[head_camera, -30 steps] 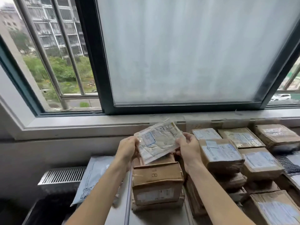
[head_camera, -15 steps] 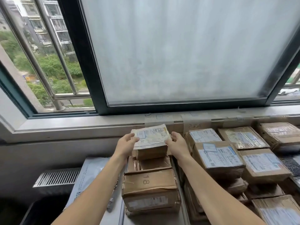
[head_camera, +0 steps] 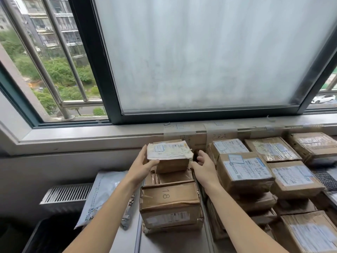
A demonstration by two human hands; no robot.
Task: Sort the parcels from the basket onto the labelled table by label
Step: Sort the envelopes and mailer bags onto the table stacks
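Head view: my left grip (head_camera: 144, 165) is stretched out to the far end of the desk (head_camera: 164, 242), fingers straight and laid against the left edge of the parcel (head_camera: 169, 149), thumb at its front corner; it is not closed round anything. My right grip (head_camera: 202, 163) hangs spread and loose just beside the parcel's right edge, holding nothing; I cannot tell whether its fingertips touch it. The parcel is flat, with a crumpled white label facing up, and lies on a small box (head_camera: 172, 165) at the back of the left column, close under the sill (head_camera: 91, 136). Nearer to me in that column stands a box marked 18 (head_camera: 169, 198), on top of another carton. Paper tags (head_camera: 179, 132) are taped to the edge of the sill just behind the parcel. Right of my right arm more boxes (head_camera: 244, 172) sit in rows, stacked, labels up. Left of my left arm a grey mailer (head_camera: 104, 190) hangs over the desk edge, beside a grille (head_camera: 67, 193) below the wall. Above the sill is a frosted pane (head_camera: 209, 52).
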